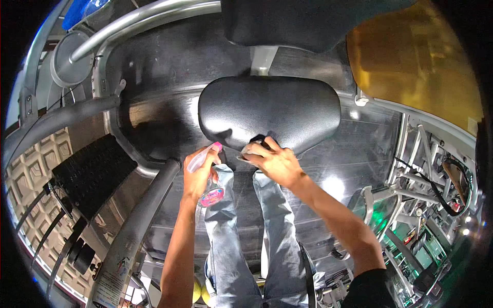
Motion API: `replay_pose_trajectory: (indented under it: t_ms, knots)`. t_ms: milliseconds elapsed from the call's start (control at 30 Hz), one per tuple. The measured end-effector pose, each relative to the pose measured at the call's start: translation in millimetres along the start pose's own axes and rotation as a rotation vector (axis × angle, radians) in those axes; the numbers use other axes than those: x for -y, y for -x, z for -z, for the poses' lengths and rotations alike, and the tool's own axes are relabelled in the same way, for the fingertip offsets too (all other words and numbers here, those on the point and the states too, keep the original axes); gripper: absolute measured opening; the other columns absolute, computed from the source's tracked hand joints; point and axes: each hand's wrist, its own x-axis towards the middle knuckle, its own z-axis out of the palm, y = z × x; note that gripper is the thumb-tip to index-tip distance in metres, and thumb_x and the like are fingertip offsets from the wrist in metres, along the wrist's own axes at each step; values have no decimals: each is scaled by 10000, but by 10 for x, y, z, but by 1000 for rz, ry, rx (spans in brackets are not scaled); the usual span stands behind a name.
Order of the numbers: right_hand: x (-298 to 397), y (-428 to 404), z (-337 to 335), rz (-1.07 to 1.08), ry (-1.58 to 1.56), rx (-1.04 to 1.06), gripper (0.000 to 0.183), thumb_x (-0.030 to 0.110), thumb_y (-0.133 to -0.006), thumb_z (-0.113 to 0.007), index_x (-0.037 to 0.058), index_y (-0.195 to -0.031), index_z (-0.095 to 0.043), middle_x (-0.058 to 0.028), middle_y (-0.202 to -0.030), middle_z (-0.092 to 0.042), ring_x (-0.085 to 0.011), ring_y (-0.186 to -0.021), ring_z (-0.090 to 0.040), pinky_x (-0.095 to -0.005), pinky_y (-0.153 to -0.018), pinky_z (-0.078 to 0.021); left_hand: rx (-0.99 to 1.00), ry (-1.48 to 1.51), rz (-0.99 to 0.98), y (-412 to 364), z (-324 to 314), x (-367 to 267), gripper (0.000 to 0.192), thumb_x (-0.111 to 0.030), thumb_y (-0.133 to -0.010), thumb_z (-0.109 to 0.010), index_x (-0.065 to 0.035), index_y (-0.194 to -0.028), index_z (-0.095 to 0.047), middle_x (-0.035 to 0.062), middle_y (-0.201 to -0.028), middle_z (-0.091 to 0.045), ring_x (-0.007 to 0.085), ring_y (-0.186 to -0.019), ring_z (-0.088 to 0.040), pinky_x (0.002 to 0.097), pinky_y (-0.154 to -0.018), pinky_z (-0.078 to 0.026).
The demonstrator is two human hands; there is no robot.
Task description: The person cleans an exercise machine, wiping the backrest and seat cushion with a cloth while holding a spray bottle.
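Note:
My left hand (pixel 200 169) grips a spray bottle (pixel 212 195) with a clear body, a whitish trigger head, a pink nozzle and a pink label. It is just short of the front left edge of a black padded seat (pixel 265 104) on a gym machine. Bunched under the fingers of my right hand (pixel 278 161) is a crumpled cloth (pixel 249 149), light with a dark part. That hand is at the seat's near edge, where the cloth appears to touch the upholstery. My fingers hide most of the cloth.
Behind the seat stands a black backrest pad (pixel 277 25) on a metal post (pixel 264 59). Grey frame tubes (pixel 134 231) and a black ribbed roller or pad (pixel 94 175) lie to the left. A yellow-brown panel (pixel 412 57) curves at upper right, above more gym equipment (pixel 420 184).

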Motion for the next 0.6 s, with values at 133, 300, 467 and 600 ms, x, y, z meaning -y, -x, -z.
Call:
replay_pose_trajectory:
  t_ms: [133, 300, 467, 600]
  knots:
    - [-330, -139, 273, -149, 79, -100, 370, 93, -803, -616, 304, -1104, -657, 80, -1151, -552, -216, -1025, -541, -307, -656, -592, 1, -5, -31, 3, 24, -28, 394, -366, -901, -628, -2, -750, -650, 40, -653, -609, 109, -397, -516, 262, -419, -370]
    - [-286, -310, 107, -151, -14, -342, 359, 95, -761, -661, 253, -1082, -691, 21, -1083, -623, -232, -878, -579, -337, -688, -561, -9, 3, -19, -34, 64, 52, 399, -370, -902, -623, -3, -748, -644, 43, -666, -603, 118, -403, -526, 267, -425, -375]
    - [-216, -376, 109, 50, -45, -49, 319, 115, -794, -618, 286, -1053, -691, 77, -1132, -570, -225, -1055, -545, -365, -709, -605, -47, 17, 4, 51, 118, 22, 401, -366, -900, -629, 5, -748, -640, 48, -669, -600, 128, -406, -533, 276, -422, -379]
    - [-297, -755, 232, -225, -74, -337, 286, 123, -821, -595, 243, -1063, -690, 26, -1118, -601, -253, -971, -589, -361, -701, -587, -66, 58, 7, 65, 52, 8, 392, -361, -899, -629, 10, -772, -648, 56, -694, -609, 135, -402, -528, 279, -426, -383]
